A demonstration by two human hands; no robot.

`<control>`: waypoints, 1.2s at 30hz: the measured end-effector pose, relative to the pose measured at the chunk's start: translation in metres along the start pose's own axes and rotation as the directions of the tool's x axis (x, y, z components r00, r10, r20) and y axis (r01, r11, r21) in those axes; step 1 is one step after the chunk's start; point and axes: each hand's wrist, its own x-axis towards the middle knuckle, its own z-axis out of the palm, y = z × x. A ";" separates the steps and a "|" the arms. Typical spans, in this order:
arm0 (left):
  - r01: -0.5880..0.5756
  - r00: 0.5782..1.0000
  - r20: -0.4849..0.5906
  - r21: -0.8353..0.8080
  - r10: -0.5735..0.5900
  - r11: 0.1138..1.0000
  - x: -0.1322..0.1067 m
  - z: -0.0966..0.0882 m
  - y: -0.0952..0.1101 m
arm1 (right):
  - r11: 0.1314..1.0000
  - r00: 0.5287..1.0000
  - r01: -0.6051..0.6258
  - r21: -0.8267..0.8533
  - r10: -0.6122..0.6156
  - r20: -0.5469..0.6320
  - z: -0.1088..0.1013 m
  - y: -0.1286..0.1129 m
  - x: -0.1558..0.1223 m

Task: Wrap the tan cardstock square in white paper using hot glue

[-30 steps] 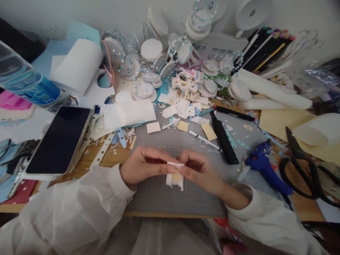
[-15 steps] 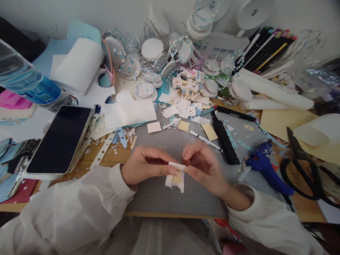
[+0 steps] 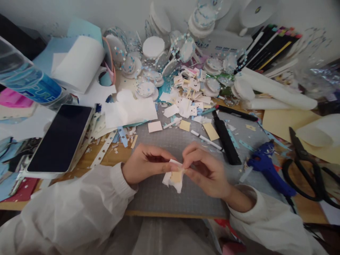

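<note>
My left hand (image 3: pixel 145 166) and my right hand (image 3: pixel 203 169) meet over the grey cutting mat (image 3: pixel 164 193) near its front edge. Both pinch a small white paper piece (image 3: pixel 173 176) with a tan square on it. The left thumb and forefinger grip its left side; the right fingertips press its upper right corner. The piece hangs slightly crumpled between them. Both wrists wear white sleeves.
A phone (image 3: pixel 60 138) lies at the left beside a water bottle (image 3: pixel 26 81). A black knife (image 3: pixel 224 140), a white pen (image 3: pixel 205 139), a blue glue gun (image 3: pixel 265 166) and black scissors (image 3: pixel 308 166) lie right. Paper scraps (image 3: pixel 190 99) and white discs (image 3: pixel 153 47) crowd the back.
My right fingers lifted off the paper piece, then came back down onto its upper corner. The piece has shifted slightly left and down and looks more crumpled.
</note>
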 end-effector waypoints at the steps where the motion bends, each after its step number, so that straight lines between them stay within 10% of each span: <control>1: -0.003 1.000 -0.007 0.013 0.003 1.000 0.000 0.000 0.000 | 1.000 1.000 -0.011 0.014 0.011 0.000 0.001 0.000 0.000; 17: -0.141 0.990 0.038 0.112 0.137 0.984 -0.001 0.000 0.000 | 0.889 0.942 -0.331 0.317 0.329 0.059 0.011 -0.002 0.004; 24: 0.057 0.998 -0.031 -0.054 -0.059 0.997 0.000 0.004 -0.002 | 0.836 0.921 -0.376 0.399 0.385 0.062 0.010 0.003 0.002; 36: 0.070 0.986 -0.137 -0.209 -0.100 0.975 0.002 0.005 -0.004 | 0.912 0.907 -0.376 0.164 0.325 0.269 0.010 0.000 0.001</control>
